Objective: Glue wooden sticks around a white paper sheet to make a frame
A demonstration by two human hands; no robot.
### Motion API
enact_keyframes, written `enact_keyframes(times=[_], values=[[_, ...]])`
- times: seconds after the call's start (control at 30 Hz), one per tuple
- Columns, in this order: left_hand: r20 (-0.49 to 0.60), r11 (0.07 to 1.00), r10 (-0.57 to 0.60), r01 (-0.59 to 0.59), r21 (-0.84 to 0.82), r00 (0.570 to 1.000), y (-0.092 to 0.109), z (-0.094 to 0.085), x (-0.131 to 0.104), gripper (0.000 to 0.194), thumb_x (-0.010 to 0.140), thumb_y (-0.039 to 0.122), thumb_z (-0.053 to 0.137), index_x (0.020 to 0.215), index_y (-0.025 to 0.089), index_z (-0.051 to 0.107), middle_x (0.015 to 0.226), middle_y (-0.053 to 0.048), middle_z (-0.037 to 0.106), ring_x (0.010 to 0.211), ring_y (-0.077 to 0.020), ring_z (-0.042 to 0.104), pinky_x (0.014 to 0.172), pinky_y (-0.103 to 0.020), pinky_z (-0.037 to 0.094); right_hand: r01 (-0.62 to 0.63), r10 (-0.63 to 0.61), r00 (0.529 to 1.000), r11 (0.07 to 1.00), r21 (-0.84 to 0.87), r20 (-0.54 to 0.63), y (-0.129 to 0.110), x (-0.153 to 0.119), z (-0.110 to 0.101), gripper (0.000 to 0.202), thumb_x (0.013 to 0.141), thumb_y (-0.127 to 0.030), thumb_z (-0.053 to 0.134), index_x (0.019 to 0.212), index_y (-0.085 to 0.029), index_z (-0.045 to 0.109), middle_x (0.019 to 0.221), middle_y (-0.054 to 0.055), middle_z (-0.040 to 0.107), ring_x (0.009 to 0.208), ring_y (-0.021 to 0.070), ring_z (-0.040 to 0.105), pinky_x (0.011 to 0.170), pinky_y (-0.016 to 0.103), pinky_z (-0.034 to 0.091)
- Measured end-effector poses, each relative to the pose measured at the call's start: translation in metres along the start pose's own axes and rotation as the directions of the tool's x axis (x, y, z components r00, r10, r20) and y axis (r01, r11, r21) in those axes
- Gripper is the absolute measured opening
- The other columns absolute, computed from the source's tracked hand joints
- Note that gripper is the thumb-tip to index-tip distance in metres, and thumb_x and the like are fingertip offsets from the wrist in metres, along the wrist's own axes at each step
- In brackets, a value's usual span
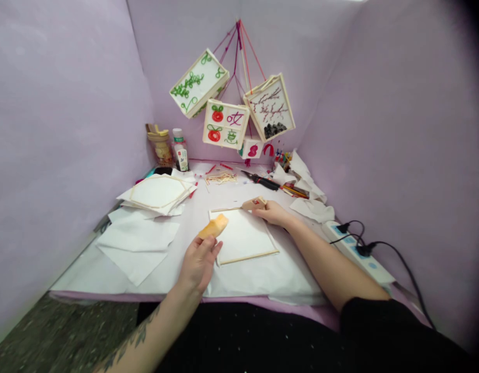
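In my left hand is a soft-looking yellow-orange piece with an uneven pale end, pinched between thumb and fingers. I cannot make out what it is. My right hand is closed on a flat beige object with a small red and dark mark, at the far right corner of a white sheet. Thin wooden sticks edge this sheet; one light stick runs along its near side. The yellow-orange piece is held above the sheet's left part.
White papers and a stick-framed hexagonal panel lie left. Behind are loose sticks, black-handled pliers, a bottle and a jar. Decorated panels hang overhead. A power strip with black cords lies right.
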State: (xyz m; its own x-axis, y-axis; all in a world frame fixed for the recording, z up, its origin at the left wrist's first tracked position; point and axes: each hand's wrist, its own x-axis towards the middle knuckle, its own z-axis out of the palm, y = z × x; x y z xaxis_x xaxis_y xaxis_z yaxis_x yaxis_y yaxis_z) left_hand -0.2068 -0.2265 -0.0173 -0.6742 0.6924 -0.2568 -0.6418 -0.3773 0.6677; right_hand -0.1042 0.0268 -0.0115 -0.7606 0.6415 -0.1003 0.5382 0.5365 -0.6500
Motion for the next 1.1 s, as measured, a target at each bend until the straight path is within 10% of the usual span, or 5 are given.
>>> enact_keyframes(times=[1.1], values=[[0.007, 1.000, 0.002, -0.001, -0.007, 1.000, 0.0000, -0.0006, -0.0006, 0.028, 0.057, 0.024, 0.083, 0.077, 0.017, 0.065, 0.075, 0.001, 0.062, 0.073, -0.0100, 0.055, 0.092, -0.038, 0.044, -0.120, 0.117, 0.992, 0.991, 0.065, 0.054, 0.0046, -0.0029, -0.0037, 0.030, 0.078, -0.040, 0.061, 0.090, -0.013, 0.064, 0.055, -0.002, 0.052, 0.044, 0.0086, 0.042, 0.043, 0.021, 0.030]])
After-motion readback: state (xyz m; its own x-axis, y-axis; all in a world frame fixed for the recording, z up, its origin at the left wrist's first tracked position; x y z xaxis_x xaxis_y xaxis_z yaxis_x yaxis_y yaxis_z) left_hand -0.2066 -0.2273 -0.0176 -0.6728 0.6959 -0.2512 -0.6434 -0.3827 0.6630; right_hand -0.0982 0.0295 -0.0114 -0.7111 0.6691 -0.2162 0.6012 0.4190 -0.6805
